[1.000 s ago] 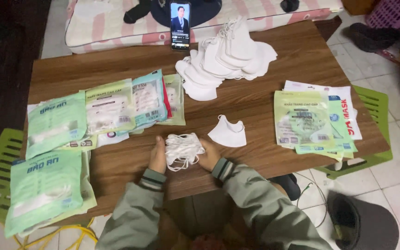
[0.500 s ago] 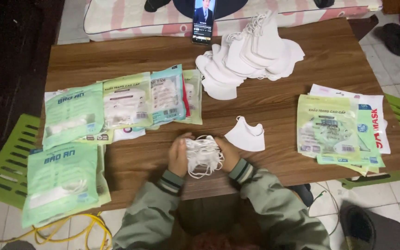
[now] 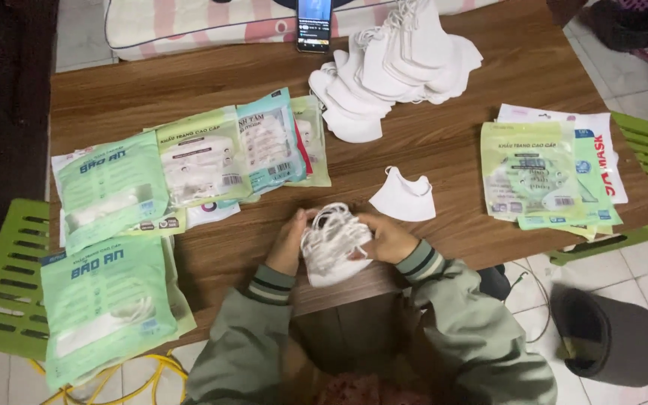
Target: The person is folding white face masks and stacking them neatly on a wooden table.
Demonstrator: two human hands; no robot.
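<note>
Both hands close around 1 small stack of white masks (image 3: 335, 244) at the table's (image 3: 444, 142) near edge: left hand (image 3: 290, 241) at its 9 o'clock, right hand (image 3: 388, 238) at 3, equally near; a single mask (image 3: 404, 199) lies at 1 o'clock

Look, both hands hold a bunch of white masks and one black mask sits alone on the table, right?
Not quite: the head view shows the lone mask is white, not black. Both the left hand and right hand do hold the bunch of white masks.

Bare wooden table (image 3: 451, 142) between packet rows (image 3: 211, 161), mask pile (image 3: 395, 64) and single white mask (image 3: 404, 199).
</note>
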